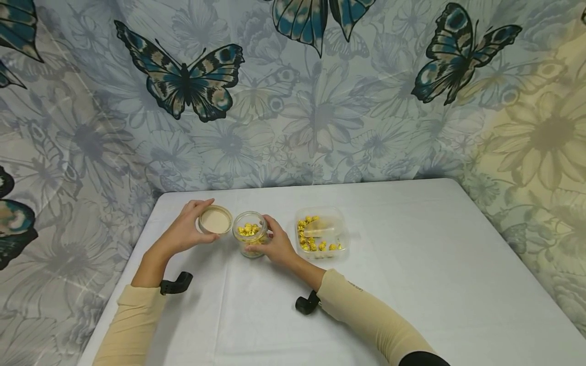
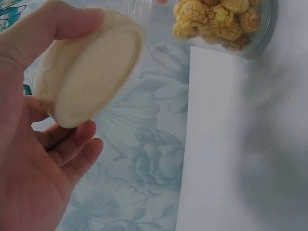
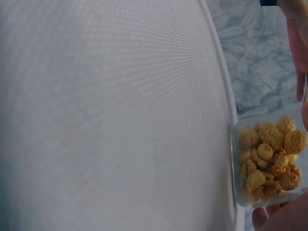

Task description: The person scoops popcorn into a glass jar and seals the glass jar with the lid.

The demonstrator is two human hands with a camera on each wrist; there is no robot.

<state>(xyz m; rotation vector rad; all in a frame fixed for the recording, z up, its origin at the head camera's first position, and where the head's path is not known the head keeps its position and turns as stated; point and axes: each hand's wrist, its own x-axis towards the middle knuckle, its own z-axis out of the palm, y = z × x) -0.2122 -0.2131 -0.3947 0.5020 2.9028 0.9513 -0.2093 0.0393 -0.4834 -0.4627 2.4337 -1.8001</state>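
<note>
In the head view my left hand (image 1: pixel 186 231) holds a round pale lid (image 1: pixel 215 220) by its rim, thumb on one side and fingers on the other. The left wrist view shows the lid (image 2: pixel 98 77) tilted, its flat face turned outward. Just to the right of it, my right hand (image 1: pixel 275 243) grips a clear jar (image 1: pixel 252 249) around its side. Yellow popcorn (image 1: pixel 248 230) lies inside the jar, whose mouth is uncovered. The right wrist view shows the popcorn (image 3: pixel 269 154) through the jar's wall, with part of the right hand (image 3: pixel 284 216) at the frame's edge.
A clear plastic container (image 1: pixel 341 223) with scattered popcorn pieces (image 1: pixel 308 244) stands to the right of the jar. A white cloth covers the table (image 1: pixel 426 269). Behind it hangs a curtain (image 1: pixel 320 127) with butterflies and flowers.
</note>
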